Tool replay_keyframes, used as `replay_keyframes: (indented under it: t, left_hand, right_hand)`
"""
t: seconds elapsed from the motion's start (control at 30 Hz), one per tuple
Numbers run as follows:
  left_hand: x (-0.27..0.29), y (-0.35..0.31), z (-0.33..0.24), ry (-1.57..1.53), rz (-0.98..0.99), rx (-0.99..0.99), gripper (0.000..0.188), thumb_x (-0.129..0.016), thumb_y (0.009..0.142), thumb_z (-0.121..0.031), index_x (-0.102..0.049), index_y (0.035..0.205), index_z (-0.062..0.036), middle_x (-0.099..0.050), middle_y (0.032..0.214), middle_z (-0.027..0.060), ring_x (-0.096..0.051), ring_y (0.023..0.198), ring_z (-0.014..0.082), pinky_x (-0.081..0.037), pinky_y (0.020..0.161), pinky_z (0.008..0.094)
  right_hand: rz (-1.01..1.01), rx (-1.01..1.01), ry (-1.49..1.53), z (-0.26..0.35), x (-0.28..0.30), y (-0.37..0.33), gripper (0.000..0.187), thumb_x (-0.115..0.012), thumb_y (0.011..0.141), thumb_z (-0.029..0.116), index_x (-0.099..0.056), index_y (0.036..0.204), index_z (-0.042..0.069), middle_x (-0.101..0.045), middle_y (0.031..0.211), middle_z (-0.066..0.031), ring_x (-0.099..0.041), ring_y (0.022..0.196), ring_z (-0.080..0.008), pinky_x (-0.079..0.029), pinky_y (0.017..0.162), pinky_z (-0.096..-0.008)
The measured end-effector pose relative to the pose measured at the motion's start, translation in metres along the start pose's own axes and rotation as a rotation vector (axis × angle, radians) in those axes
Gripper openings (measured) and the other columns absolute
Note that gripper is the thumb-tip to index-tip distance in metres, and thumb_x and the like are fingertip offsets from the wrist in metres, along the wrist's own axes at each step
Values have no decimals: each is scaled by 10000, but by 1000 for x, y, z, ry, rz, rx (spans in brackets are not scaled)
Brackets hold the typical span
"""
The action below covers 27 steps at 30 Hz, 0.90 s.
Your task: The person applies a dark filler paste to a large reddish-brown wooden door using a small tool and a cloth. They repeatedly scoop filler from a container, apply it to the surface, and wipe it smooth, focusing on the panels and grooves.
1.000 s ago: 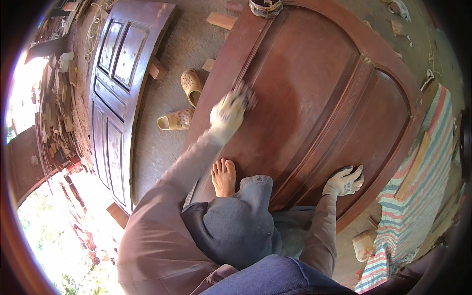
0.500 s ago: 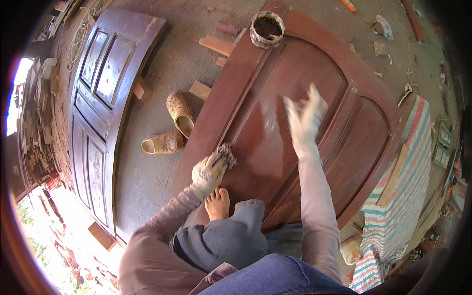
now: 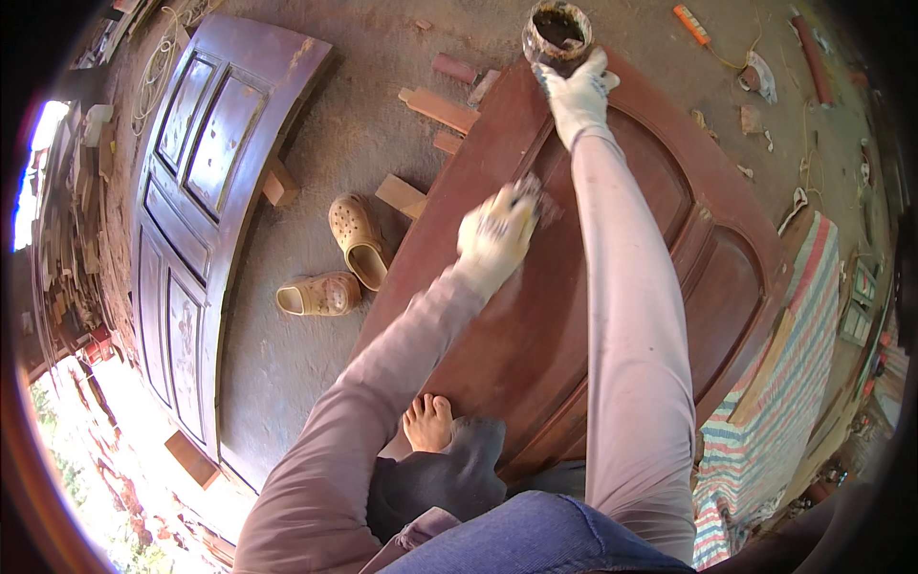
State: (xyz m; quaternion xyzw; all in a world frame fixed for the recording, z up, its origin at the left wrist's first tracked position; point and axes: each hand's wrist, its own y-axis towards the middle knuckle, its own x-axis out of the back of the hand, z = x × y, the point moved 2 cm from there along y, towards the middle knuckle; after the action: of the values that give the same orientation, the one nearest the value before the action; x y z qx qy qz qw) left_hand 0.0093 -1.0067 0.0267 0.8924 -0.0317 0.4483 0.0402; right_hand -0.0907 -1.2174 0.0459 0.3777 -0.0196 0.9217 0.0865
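The staining of the reddish-brown arched wooden door (image 3: 612, 277) is mid-way: the gloved left hand (image 3: 497, 234) presses a closed grip on a blurred rag against its panel, while the gloved right hand (image 3: 579, 91) reaches the round dark stain tin (image 3: 557, 29) just beyond its fingers, apparently to reload, grip not discernible.

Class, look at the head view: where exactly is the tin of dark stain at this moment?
The tin of dark stain sits at the top centre of the head view, at the far end of the reddish door panel, with the gloved right hand touching it.
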Motion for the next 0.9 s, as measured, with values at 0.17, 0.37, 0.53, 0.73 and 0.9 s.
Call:
replay_keyframes:
  t: [0.17, 0.37, 0.53, 0.73, 0.9]
  left_hand:
    - [-5, 138, 2, 112, -141, -11, 334, -648, 926, -239, -587, 1239, -138, -668, 1092, 105, -687, 983, 336, -562, 795, 458]
    - [2, 98, -4, 202, 7, 5, 376, -596, 967, -271, -560, 1320, -146, -620, 1156, 149, -670, 998, 369, -549, 842, 477]
    - [31, -118, 19, 167, 96, 26, 366, -709, 878, -199, -646, 1232, -133, -617, 1133, 113, -701, 886, 327, -585, 708, 450]
    - [19, -59, 11, 124, -39, 57, 234, -679, 920, -213, -693, 1146, -152, -573, 1281, 115, -701, 940, 351, -590, 739, 437]
    - [-7, 156, 0, 199, -209, -103, 136, -626, 936, -225, -655, 1020, -122, -634, 1026, 129, -650, 941, 383, -531, 805, 492]
  right_hand:
    - [-110, 167, -62, -45, 87, -81, 849, -779, 901, 335, -297, 1538, 47, -310, 1484, -342, -422, 1339, -466, -427, 1082, -509]
    - [-206, -8, -603, -191, 232, -254, 672, -701, 960, 300, -405, 1536, 122, -470, 1400, -291, -485, 1287, -462, -436, 1068, -511]
    - [-156, -302, -824, -257, 262, -399, 613, -595, 1011, 321, -409, 1543, 79, -428, 1495, -245, -432, 1356, -436, -356, 1119, -556]
    - [-218, -296, -760, -252, 253, -423, 553, -499, 1032, 329, -456, 1528, 89, -427, 1516, -216, -404, 1382, -421, -314, 1147, -562]
    - [-207, -270, -710, -255, 244, -419, 544, -477, 1041, 358, -470, 1515, 92, -434, 1506, -227, -405, 1381, -426, -319, 1135, -570]
